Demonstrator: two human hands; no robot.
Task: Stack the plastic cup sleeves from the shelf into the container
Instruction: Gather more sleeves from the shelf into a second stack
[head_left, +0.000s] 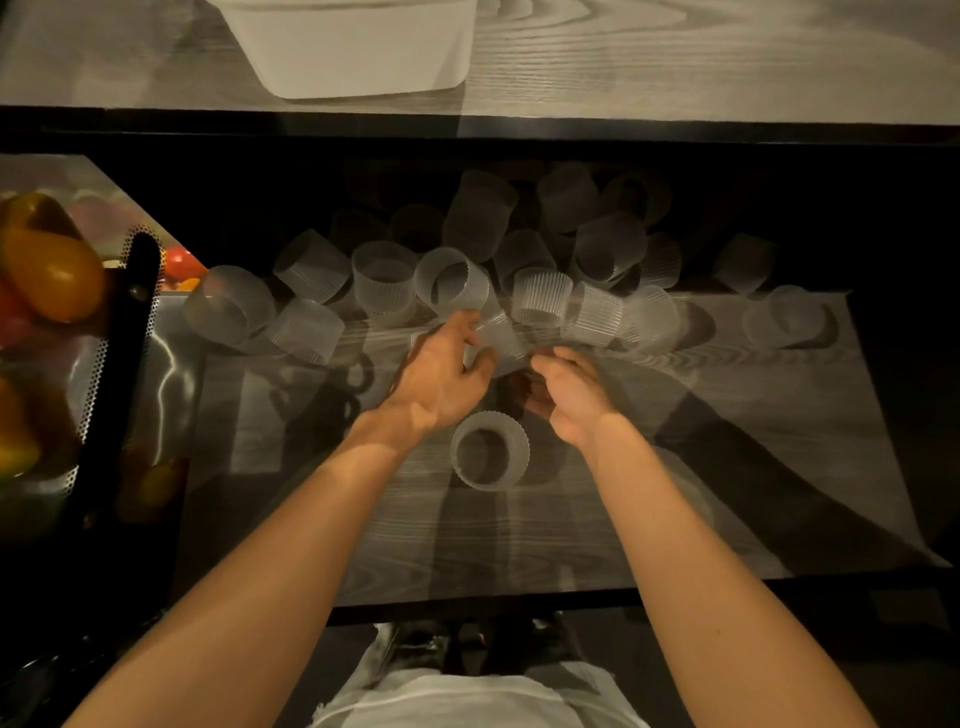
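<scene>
I see my left hand (441, 374) and right hand (566, 389) meeting on one clear sleeve (498, 345). The left fingers and thumb curl round it, and the right fingertips pinch its right edge. Just nearer me than the grip, a second sleeve (489, 451) stands upright on the shelf (701, 493), between my wrists. Right behind the grip lies the heap (543, 293) of ribbed sleeves, some upright and some tipped. Well beyond that, on the higher surface, sits the white container (353, 57). Far left of the grip are peppers (52, 270) in a perforated basket (119, 332).
</scene>
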